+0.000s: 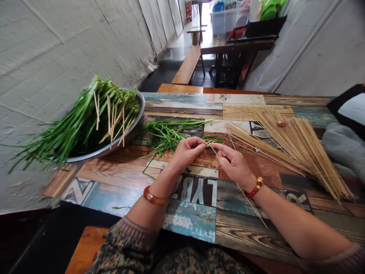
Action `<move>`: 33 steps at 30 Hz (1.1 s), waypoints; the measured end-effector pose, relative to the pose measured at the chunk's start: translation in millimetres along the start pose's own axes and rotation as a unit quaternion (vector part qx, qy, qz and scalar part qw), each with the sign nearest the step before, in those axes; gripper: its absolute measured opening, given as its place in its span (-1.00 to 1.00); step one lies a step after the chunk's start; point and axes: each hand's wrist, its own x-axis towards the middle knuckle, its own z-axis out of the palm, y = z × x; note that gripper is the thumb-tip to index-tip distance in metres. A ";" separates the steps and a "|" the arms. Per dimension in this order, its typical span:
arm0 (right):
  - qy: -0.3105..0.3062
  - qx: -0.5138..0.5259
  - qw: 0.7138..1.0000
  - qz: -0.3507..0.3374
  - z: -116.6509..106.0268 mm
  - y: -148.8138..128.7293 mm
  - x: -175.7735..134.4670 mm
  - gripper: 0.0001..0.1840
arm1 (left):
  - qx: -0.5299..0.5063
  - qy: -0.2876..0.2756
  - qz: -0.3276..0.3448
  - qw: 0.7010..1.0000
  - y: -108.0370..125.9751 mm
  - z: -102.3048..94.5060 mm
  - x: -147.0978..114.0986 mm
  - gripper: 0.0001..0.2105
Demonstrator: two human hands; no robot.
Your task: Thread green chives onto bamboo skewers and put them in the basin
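Observation:
My right hand (235,165) is closed around a thin bamboo skewer (252,207), whose long end slants down toward me while the tip points at my left fingers. Thumb and fingers of my left hand (189,154) are pinched together at that tip, on what looks like a thin green chive; the fingers partly hide it. Just behind my left hand lies a loose pile of green chives (165,135). At the left, a metal basin (141,108) holds bundled chives (85,108) with several skewers (112,118) stuck through them.
Many bamboo skewers (310,144) lie fanned out on the patterned table (194,209) at right, beside a grey bundle (343,146). A white brick wall (71,49) borders the left. Beyond stand a bench (188,64) and another table with a plastic bin (229,21).

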 end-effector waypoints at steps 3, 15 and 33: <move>-0.004 0.007 1.000 -0.001 0.0 -0.5 -0.5 -0.53 | -0.011 -0.003 -0.002 1.000 0.3 0.4 -0.5 -0.79; -0.004 0.020 1.000 0.005 0.9 1.0 -0.4 -0.56 | 0.048 -0.041 0.008 0.998 -5.5 -2.7 0.1 -0.81; 0.087 0.128 0.985 0.077 5.7 17.3 9.8 -0.53 | 0.496 0.102 0.179 0.843 -1.8 -27.3 25.5 -0.81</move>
